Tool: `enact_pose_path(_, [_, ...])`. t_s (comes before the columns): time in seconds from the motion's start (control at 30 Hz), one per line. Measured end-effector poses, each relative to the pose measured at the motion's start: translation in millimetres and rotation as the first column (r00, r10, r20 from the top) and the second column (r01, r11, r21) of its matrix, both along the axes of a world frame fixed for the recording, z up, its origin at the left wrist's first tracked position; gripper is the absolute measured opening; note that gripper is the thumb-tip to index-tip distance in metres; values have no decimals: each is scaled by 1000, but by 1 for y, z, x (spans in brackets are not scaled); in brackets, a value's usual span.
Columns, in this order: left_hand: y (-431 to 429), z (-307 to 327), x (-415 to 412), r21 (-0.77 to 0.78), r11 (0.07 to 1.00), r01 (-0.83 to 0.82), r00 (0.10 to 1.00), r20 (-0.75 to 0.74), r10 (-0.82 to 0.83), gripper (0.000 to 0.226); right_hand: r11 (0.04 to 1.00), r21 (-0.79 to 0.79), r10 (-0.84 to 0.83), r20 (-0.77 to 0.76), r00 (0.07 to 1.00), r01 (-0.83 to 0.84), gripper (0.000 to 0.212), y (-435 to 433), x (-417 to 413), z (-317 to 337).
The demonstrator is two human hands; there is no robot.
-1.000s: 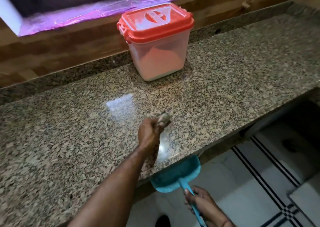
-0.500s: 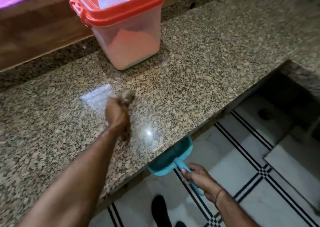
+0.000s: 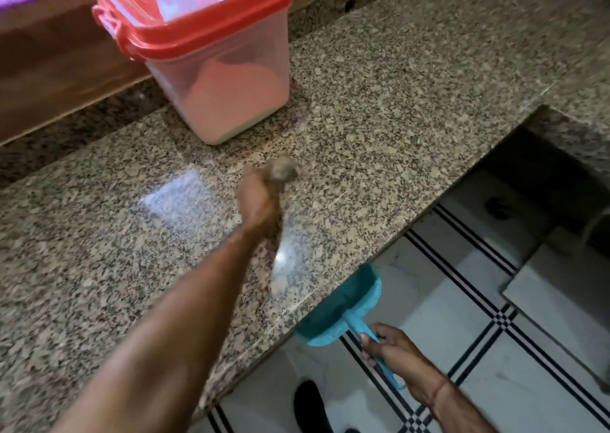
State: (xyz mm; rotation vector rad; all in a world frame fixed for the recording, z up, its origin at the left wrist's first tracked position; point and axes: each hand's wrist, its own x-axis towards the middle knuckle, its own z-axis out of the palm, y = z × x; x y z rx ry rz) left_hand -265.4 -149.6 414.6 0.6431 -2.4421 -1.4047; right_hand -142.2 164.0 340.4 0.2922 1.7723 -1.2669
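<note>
My left hand (image 3: 259, 198) reaches over the speckled granite counter (image 3: 379, 119) and grips a small greyish wad, perhaps a cloth (image 3: 283, 170), blurred by motion and low over the counter. My right hand (image 3: 392, 350) grips the handle of a teal dustpan (image 3: 343, 307), held just below the counter's front edge with its mouth tucked under the stone. The dustpan's inside is mostly hidden by the counter edge.
A translucent tub with a red lid (image 3: 211, 49), holding pale powder, stands on the counter behind my left hand, near the wooden backsplash (image 3: 59, 69). Below lies white tiled floor with black stripes (image 3: 478, 300). A dark foot (image 3: 310, 403) shows near the bottom.
My left hand with the wad has drifted a little away from the tub's front toward the right. The dustpan stays under the counter edge. The view has dipped and moved closer.
</note>
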Motion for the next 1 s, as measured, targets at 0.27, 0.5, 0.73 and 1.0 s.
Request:
enact_pose_path(0.27, [5, -7, -69, -156, 988, 10, 995, 97, 5, 43, 996, -32, -81, 20, 996, 82, 24, 12, -12, -11])
enact_pose_path(0.5, [70, -1, -53, -101, 971, 216, 976, 51, -212, 17, 996, -77, -53, 14, 998, 54, 27, 26, -31, -1])
enact_pose_path(0.73, [58, -7, -98, -301, 953, 10, 991, 129, 30, 41, 989, -146, 22, -8, 1000, -23, 9, 63, -73, -14])
enact_pose_path(1.0, [151, -3, -107, -207, 922, 328, 938, 189, -291, 21, 979, -131, 161, 10, 987, -159, 15, 98, -100, -14])
